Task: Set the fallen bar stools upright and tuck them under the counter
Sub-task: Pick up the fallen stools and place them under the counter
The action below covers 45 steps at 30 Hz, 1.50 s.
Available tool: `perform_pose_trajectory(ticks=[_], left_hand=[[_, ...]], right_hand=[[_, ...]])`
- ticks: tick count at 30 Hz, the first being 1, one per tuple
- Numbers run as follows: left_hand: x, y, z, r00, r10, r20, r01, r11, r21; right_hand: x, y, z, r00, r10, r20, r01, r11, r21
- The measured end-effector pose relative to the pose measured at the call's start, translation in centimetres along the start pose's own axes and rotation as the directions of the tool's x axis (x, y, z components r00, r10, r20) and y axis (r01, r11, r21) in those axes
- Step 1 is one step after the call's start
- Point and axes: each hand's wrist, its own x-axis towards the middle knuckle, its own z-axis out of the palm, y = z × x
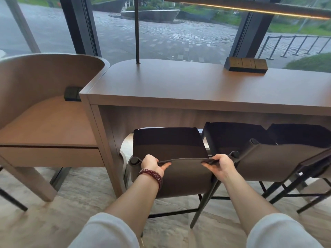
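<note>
A dark brown bar stool (186,176) stands upright in front of me, its seat partly under the wooden counter (179,86). My left hand (152,164), with a red bead bracelet on the wrist, grips the top edge of the stool's backrest on the left. My right hand (219,166) grips the same edge on the right. A second upright stool (272,161) stands just to the right, its seat under the counter. A third stool (320,163) shows at the right edge, partly cut off.
A curved wooden booth seat (44,122) adjoins the counter's left end. A socket box (246,64) and a thin black pole (137,33) stand on the counter. Large windows lie behind. The floor is pale stone.
</note>
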Motion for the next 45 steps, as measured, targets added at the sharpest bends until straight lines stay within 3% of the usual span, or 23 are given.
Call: perform_pose_trajectory(ticks=[9,18,27,33,38,42,45], left_hand=[[-1.1,0.0,-1.1,0.994,-0.003,0.106,-0.012,0.991,0.135],[-7.0,-1.7,-2.4,0.977,-0.049,0.207,-0.037,0.919,0.394],[-15.3,-5.1,-8.6,0.967,0.078,0.242,-0.149,0.944,0.294],[-20.5,-4.7,-15.8,0.962,0.222,0.156,-0.25,0.95,0.185],[-24.0,-2.7,-23.9,0.941,0.332,0.067,-0.339,0.927,0.159],[-26.8,-0.7,-31.7,0.903,0.426,-0.059,-0.411,0.895,0.174],[-28.8,1.1,-37.9,0.852,0.51,-0.122,-0.477,0.851,0.221]], right_hand=[[-1.9,0.1,-0.7,0.999,0.043,0.027,-0.038,0.987,-0.158],[-8.4,0.8,0.4,0.99,0.092,0.102,-0.075,0.983,-0.166],[-18.1,4.4,-1.9,0.946,0.165,0.278,-0.093,0.962,-0.256],[-24.0,7.8,-1.4,0.901,0.19,0.391,-0.03,0.924,-0.382],[-29.3,12.2,0.7,0.816,0.291,0.499,0.016,0.852,-0.524],[-34.1,17.2,3.2,0.76,0.353,0.546,0.1,0.766,-0.635],[-37.7,22.0,4.9,0.679,0.382,0.628,0.214,0.715,-0.666]])
